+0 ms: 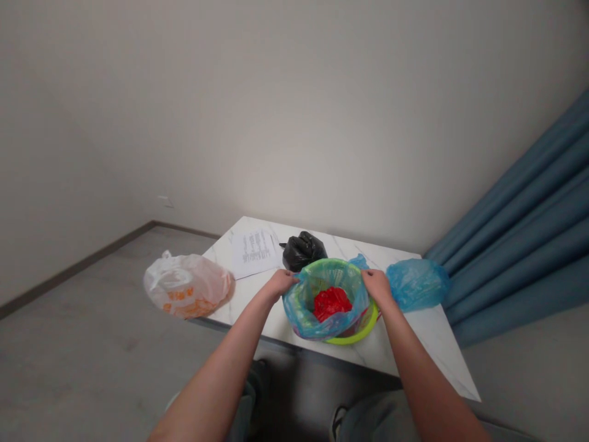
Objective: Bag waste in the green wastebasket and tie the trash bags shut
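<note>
A lime-green plastic basin (354,331) stands on the white marble table (407,337), with a blue plastic bag (299,313) lining it. A crumpled red plastic bag (332,304) lies inside the liner. My left hand (280,285) grips the liner's near-left rim, and my right hand (377,286) holds its right rim. The liner's folds hide much of the basin's outer wall. Beyond the basin, a knotted black plastic bag (304,250) sits close to my left hand. A puffed-up blue plastic bag (416,284) lies to the right of my right hand.
A printed sheet of paper (255,253) lies at the table's far left. A white bag with orange print (186,285) sits at the left edge. Grey floor surrounds the table, with a wall behind and a blue curtain (519,215) at right.
</note>
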`<state>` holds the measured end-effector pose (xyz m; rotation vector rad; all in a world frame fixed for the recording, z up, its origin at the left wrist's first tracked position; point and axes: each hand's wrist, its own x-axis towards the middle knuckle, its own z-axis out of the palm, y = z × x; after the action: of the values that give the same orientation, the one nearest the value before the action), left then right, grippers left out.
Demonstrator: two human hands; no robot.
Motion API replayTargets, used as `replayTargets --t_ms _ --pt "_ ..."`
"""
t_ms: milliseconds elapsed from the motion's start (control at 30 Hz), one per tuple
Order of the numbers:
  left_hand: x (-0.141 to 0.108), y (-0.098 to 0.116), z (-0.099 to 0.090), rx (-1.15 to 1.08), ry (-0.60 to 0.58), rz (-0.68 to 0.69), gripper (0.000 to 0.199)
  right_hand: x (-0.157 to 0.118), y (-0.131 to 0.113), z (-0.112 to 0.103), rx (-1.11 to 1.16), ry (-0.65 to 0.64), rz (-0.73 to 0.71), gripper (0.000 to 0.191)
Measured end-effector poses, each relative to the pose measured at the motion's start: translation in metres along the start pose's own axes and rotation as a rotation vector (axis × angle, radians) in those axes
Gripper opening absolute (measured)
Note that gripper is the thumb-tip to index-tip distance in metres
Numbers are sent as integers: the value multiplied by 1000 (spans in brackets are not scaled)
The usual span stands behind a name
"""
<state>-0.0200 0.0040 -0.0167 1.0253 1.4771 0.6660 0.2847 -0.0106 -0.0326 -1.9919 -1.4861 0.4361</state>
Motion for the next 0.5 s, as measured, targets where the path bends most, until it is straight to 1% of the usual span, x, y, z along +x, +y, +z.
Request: replayTargets --t_ms 100,200,267,333,400,500 --pt "1 2 1 -11 65 177 11 2 -2 1 34 114 -58 41" --pt "3 3 5 -30 110 304 9 4 -4 2 151 160 -90 44" --pt "5 4 8 -17 169 347 7 5 -5 3 200 193 -67 47" --pt "6 4 11 0 200 377 10 5 -6 5 213 247 -37 49" --pt "6 5 12 3 169 404 17 5 -8 5 238 275 -32 52" --pt "4 7 13 -20 130 423 25 7 -9 5 344 233 -29 51"
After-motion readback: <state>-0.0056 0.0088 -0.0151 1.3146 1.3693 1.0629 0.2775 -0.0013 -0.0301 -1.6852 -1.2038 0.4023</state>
